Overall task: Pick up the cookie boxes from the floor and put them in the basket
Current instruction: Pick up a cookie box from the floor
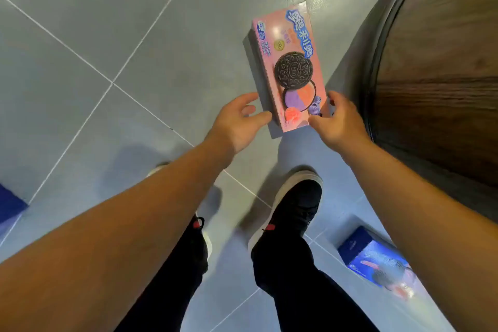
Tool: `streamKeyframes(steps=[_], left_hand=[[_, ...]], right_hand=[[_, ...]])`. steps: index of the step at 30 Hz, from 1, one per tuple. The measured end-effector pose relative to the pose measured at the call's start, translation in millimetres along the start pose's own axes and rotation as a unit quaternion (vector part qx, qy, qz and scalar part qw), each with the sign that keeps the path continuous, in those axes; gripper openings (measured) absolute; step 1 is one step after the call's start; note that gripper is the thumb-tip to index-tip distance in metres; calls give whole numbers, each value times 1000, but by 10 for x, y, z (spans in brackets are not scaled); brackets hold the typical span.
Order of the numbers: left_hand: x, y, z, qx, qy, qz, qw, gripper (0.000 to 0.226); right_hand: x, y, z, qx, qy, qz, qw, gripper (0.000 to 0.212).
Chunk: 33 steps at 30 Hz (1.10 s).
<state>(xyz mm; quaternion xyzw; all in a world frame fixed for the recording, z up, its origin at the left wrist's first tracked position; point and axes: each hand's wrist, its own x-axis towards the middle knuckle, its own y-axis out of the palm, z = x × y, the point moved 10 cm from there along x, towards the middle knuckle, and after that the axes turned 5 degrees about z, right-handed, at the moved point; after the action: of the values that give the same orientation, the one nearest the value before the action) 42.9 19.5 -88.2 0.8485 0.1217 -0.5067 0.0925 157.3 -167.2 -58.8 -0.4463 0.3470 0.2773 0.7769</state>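
Both hands were down at the near end of the pink box (289,67), one on each side. Left hand (237,121) had fingers loosely spread, thumb tip at the box's near-left corner; contact looked likely but hard to confirm. Right hand (336,122) had fingers curled at the near-right corner, thumb on or just at the printed face. Neither hand clearly closed around it. Whether the box was flat on the floor (107,35) or slightly lifted, could not tell; a shadow showed along its left edge.

Pink box lay lengthwise away from the person, cookie picture facing up, just beside a dark wood curved surface (444,75) on the right.

Blue box (377,261) lay on the floor lower right, partly hidden by the right forearm. Another blue object (10,202) was cut off at the left edge.

Black shoes (296,207) with white soles stood on grey tile below the hands.
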Motion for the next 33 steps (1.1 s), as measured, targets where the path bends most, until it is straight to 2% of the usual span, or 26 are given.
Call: streamKeyframes(steps=[3,6,9,11,15,19,21,24,27,30,33], left_hand=[[261,100,85,-22,12,10,1000,57],[337,319,11,-8,71,72,995,51],[262,361,-65,-17,120,85,989,54],[164,258,-125,-29,133,71,988,53],[-195,15,-135,-89,54,57,993,56],[-843,-228,-217,-79,20,67,994,49],[-1299,-307,-286,-78,4,81,994,49],[-2042,-491,-545,-52,3,83,995,43],[-2709,-734,-886,14,23,36,999,48],[-3416,-1132,-1382,114,21,-63,991,75],[-4121,-1451,-2091,203,94,-114,968,81]], right_hand=[[184,106,-74,35,-11,-14,999,32],[201,179,-109,104,6,-37,994,25],[138,211,-40,183,9,-43,982,11],[59,271,49,233,5,-34,972,15],[-238,345,228,317,43,-20,947,36],[-722,529,628,414,85,82,903,37],[-1074,492,845,402,89,111,905,36],[-1623,274,1227,385,60,110,915,30],[-2208,-53,1553,317,36,79,945,43],[-2898,-568,2005,136,-28,31,990,60],[-3573,-1096,2615,-40,-122,-8,992,55]])
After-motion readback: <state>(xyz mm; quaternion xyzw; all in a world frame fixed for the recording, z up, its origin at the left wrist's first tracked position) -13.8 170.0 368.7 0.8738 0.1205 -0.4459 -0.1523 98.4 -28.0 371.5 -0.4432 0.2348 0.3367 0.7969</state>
